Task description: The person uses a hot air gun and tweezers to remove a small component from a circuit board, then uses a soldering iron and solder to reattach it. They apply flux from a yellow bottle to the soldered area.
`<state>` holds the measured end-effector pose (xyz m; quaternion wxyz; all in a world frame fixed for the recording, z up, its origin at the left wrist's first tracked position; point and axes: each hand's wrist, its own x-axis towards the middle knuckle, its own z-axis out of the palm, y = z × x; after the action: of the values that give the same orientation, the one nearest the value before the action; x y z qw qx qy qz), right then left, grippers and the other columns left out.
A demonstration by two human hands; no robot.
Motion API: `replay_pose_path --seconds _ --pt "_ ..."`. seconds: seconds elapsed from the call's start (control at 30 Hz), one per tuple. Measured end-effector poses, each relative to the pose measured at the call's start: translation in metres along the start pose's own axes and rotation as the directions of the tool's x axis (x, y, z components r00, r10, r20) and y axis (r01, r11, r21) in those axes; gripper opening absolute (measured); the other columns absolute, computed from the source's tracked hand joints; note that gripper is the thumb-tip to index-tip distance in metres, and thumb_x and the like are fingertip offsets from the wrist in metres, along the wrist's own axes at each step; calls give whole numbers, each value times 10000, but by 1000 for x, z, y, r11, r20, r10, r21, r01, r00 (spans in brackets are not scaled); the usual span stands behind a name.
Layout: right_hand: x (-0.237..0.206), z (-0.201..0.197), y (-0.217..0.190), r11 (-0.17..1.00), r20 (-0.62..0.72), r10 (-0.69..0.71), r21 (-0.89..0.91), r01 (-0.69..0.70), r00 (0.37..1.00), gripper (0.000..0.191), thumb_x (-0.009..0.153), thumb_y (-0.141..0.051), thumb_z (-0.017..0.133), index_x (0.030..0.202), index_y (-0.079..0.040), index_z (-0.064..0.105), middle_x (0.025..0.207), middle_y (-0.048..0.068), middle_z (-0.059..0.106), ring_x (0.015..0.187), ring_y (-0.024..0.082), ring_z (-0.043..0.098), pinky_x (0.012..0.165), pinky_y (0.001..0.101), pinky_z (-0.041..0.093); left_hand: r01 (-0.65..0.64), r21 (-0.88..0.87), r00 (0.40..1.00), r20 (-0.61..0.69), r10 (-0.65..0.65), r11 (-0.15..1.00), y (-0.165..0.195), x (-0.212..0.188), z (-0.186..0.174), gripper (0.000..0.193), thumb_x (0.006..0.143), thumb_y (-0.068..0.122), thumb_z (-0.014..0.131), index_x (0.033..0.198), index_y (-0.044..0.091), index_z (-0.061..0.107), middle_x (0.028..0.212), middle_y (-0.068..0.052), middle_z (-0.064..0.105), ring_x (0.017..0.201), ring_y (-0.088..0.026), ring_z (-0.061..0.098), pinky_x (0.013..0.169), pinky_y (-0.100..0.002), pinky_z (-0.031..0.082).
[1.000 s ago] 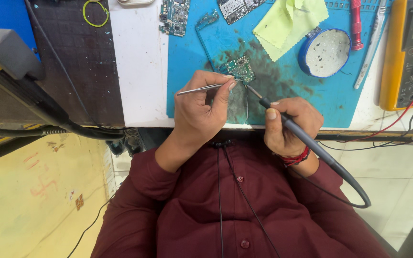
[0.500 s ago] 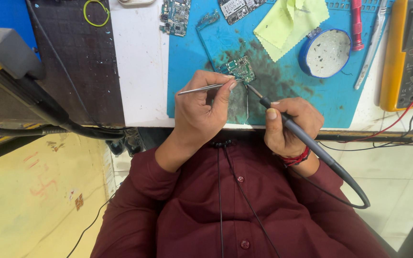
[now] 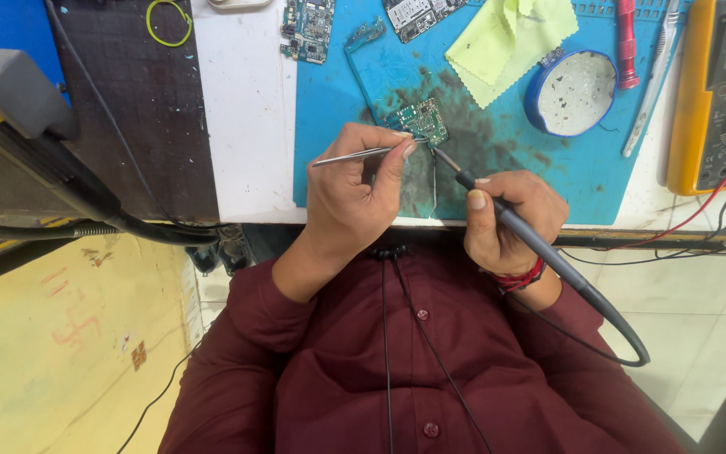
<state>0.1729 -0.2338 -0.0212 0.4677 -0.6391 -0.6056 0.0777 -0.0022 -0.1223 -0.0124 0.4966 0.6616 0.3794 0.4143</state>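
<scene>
Pinching a pair of slim silver metal tweezers (image 3: 355, 155) between thumb and fingers, the left hand (image 3: 355, 197) keeps a narrow, closed grip, with the tips aimed at the small green circuit board (image 3: 420, 120) so a part can be steadied there. The right hand (image 3: 510, 219) wraps a pen-like grip round the grey-handled soldering iron (image 3: 539, 244), index finger laid along the barrel for control, its dark tip slanting up to touch the same board from the other side. Both wrists rest at the desk (image 3: 245, 126) edge, likely for a steady reach.

The board lies on the blue, scorch-stained work mat (image 3: 329, 101), just in front of both hands, which keeps heat off the white surface. The iron's grey cable loops down past the maroon shirt sleeve (image 3: 598, 353), clear of the work.

Further out on the mat lie two more bare circuit boards (image 3: 306, 29), a crumpled yellow-green cloth (image 3: 510, 38), a round blue tin with a pale inside (image 3: 570, 92), a red-handled tool (image 3: 625, 42) and a second pair of steel tweezers (image 3: 653, 84). A yellow-cased multimeter (image 3: 720, 92) sits at the right, red lead trailing off the edge. At the left, a dark mat (image 3: 128, 109) carries a yellow-green rubber band (image 3: 169, 21)
</scene>
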Motion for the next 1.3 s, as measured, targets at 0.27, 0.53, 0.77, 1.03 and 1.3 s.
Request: replay_pose_path --seconds 0.27,0.53,0.77,1.03,1.3 --pt "0 -1 0 1000 6 3 -14 -3 1000 118 1029 -82 695 993 -8 610 866 130 683 697 243 650 606 304 494 10 7 1000 0 -10 1000 0 0 0 105 1031 53 724 1055 29 624 961 -75 762 814 -103 748 670 -223 573" --pt "-3 -2 0 1000 -20 28 0 -28 999 103 1010 -75 685 981 -1 619 839 127 675 647 225 617 576 301 464 -5 6 1000 -5 5 1000 0 0 0 104 1036 54 720 1057 31 621 975 -78 763 831 -104 751 676 -225 578" --pt "-3 -2 0 999 -4 35 18 -35 999 113 1032 -88 686 996 -3 622 866 126 680 661 224 649 605 296 491 -10 -5 1000 0 10 1000 0 -1 0 108 1043 53 717 1067 29 615 987 -79 759 861 -116 760 708 -231 592" --pt "-2 -2 -1 999 3 38 -9 -38 999 126 1026 -99 692 980 -3 624 853 121 679 680 229 641 598 298 483 2 -9 1000 -3 -2 1000 1 0 0 109 1039 52 720 1066 24 618 988 -84 764 867 -126 767 713 -234 592" --pt "-1 -1 -1 999 -6 35 -5 -35 999 127 1023 -92 693 978 -2 616 845 125 677 667 226 634 590 298 478 8 -3 1000 2 -8 1000 1 0 0 107 1034 52 721 1059 25 621 985 -85 762 848 -119 762 691 -229 587"
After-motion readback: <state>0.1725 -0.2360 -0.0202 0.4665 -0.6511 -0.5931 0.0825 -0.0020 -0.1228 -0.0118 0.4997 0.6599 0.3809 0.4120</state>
